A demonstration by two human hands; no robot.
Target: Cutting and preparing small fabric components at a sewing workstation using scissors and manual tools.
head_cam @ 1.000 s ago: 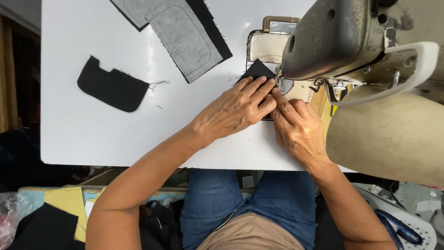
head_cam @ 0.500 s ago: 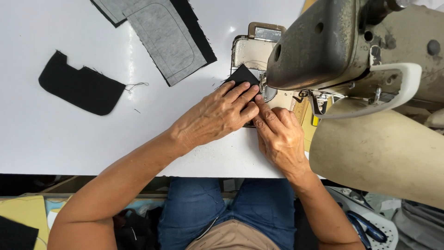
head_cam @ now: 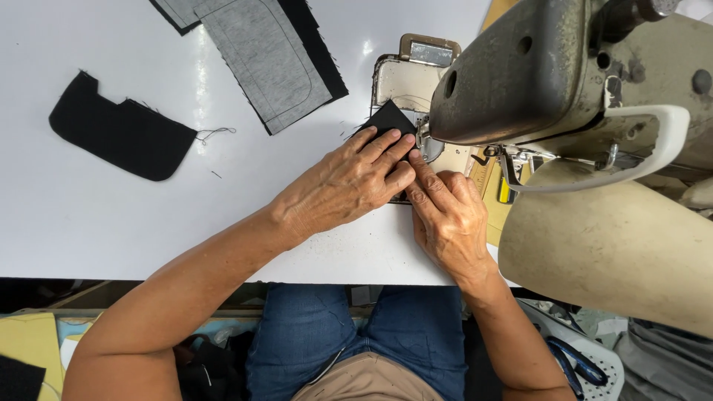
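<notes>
Both hands lie flat, fingers extended, pressing a small black fabric piece (head_cam: 390, 119) against the sewing machine's (head_cam: 535, 74) bed, gripping nothing. The left hand (head_cam: 345, 186) covers most of the piece; the right hand (head_cam: 449, 223) sits at its 4 o'clock, fingertips nearest the needle area. Fingers there risk being caught, and uneven pressure could skew the fabric.
</notes>
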